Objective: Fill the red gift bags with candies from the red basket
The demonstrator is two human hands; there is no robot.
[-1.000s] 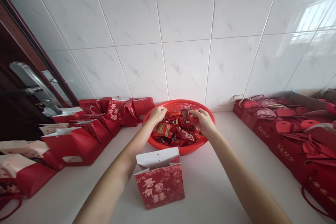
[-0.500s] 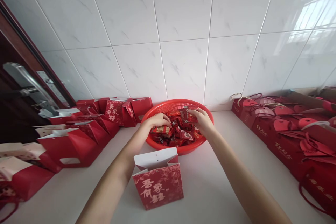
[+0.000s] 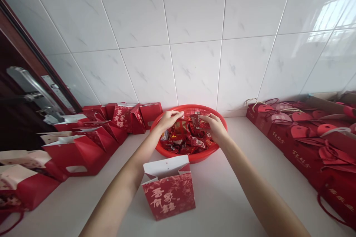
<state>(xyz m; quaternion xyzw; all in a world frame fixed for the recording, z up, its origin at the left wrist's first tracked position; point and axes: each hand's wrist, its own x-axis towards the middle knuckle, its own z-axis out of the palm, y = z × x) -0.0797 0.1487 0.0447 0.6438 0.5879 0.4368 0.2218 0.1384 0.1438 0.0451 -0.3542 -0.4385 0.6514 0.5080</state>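
Fingers point(image 3: 209, 118) of the right hand point(image 3: 219, 129) are pinching a printed red packet point(image 3: 199, 121) over the right half of the red plastic basket point(image 3: 205, 156), as I watch from my remote seat. On the left hand point(image 3: 168, 121), the fingertips point(image 3: 180, 113) bunch close together above the basket's left side; I cannot tell whether they meet or have anything between them. Below, wrapped packets point(image 3: 196, 143) lie heaped in the basket, which stands on the white bench point(image 3: 218, 192) by the tiled wall point(image 3: 194, 70). I judge the pinched packet light, its thin wrapper slippery and yielding; the contents are hidden, so I would treat them as possibly brittle. I would grip it near an end or edge, lightly, rather than squeeze across the middle. Just in front of the basket, the red paper box point(image 3: 170, 200) stands upright, top open; it looks like thin card, stiff at its creases but easily dented, so I would steady it by a side panel.
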